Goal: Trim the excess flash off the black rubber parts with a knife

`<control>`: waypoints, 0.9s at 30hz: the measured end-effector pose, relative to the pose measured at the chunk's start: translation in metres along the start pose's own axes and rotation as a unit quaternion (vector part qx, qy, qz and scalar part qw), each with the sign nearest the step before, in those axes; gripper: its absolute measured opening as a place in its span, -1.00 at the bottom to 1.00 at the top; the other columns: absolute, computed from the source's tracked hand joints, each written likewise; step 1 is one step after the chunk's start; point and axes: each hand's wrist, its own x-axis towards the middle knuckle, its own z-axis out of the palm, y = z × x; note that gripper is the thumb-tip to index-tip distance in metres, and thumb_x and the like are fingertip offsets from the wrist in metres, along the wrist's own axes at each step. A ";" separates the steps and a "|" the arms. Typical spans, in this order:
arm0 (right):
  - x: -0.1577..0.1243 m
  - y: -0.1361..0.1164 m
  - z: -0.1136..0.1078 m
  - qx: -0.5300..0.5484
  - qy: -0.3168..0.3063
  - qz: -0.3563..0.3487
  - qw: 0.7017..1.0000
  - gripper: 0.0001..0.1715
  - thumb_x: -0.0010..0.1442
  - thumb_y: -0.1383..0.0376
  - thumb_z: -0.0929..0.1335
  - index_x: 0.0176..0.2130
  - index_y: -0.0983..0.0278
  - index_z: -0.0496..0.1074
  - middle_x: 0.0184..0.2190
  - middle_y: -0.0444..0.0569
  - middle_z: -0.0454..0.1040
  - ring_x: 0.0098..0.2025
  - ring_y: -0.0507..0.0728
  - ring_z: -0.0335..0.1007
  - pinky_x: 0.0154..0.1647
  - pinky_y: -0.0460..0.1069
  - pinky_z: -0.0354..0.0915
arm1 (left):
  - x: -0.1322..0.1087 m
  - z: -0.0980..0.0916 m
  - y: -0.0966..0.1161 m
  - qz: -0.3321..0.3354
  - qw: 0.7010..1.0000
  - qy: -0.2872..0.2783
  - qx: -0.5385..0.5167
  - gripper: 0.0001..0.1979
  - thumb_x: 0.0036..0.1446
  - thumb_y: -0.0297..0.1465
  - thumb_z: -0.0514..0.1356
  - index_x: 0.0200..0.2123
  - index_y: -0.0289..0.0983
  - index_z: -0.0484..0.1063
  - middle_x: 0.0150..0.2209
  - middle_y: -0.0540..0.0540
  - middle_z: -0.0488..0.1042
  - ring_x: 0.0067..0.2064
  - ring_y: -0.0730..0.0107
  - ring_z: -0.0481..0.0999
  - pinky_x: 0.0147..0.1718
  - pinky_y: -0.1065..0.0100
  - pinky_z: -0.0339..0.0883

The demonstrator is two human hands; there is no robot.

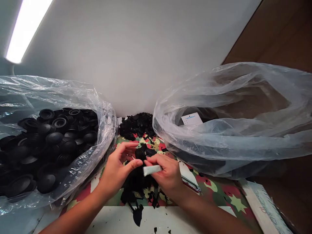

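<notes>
My left hand (118, 165) curves its thumb and fingers around a small black ribbed rubber part (140, 153). My right hand (167, 172) is closed on a white, flat-ended strip-like handle (152, 170); whatever lies at its other end is hidden. The right fingertips are close against the ribbed part. Beneath both hands lies a heap of black rubber scraps (134, 183), partly covered by them.
To the left, a clear plastic bag (104, 130) holds many black ribbed rubber parts (55, 138). At right stands another open plastic bag (219, 146) with a white label card (191, 119). More black scraps (137, 123) are piled by the wall, on a camouflage-patterned cloth (219, 191).
</notes>
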 end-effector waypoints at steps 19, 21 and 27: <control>0.010 0.015 -0.006 0.026 -0.141 -0.012 0.990 -0.81 0.33 0.42 0.26 -0.10 0.25 0.41 -0.23 -0.04 0.50 -0.21 0.07 0.46 -0.21 -0.08 0.36 | -0.003 0.003 -0.003 0.109 0.982 -0.042 0.148 -0.50 -0.03 -0.56 0.34 0.02 -0.14 0.49 -0.14 -0.05 0.64 -0.13 0.24 0.62 -0.04 0.23 0.44; 0.009 0.016 -0.006 -0.010 -0.146 -0.045 0.988 -0.80 0.33 0.46 0.21 -0.19 0.27 0.39 -0.32 -0.05 0.48 -0.29 0.06 0.43 -0.28 -0.09 0.30 | -0.003 0.003 0.000 0.095 0.985 -0.043 0.137 -0.52 -0.02 -0.55 0.33 0.00 -0.15 0.48 -0.23 -0.01 0.65 -0.21 0.28 0.62 -0.11 0.28 0.44; 0.014 0.013 -0.012 -0.112 -0.165 -0.085 0.976 -0.75 0.27 0.55 0.16 -0.33 0.28 0.29 -0.43 -0.10 0.43 -0.43 0.04 0.28 -0.38 -0.09 0.08 | -0.001 0.003 0.007 0.045 0.997 -0.020 0.064 -0.61 -0.07 -0.56 0.35 -0.11 -0.19 0.51 -0.34 0.01 0.63 -0.25 0.32 0.60 -0.18 0.38 0.37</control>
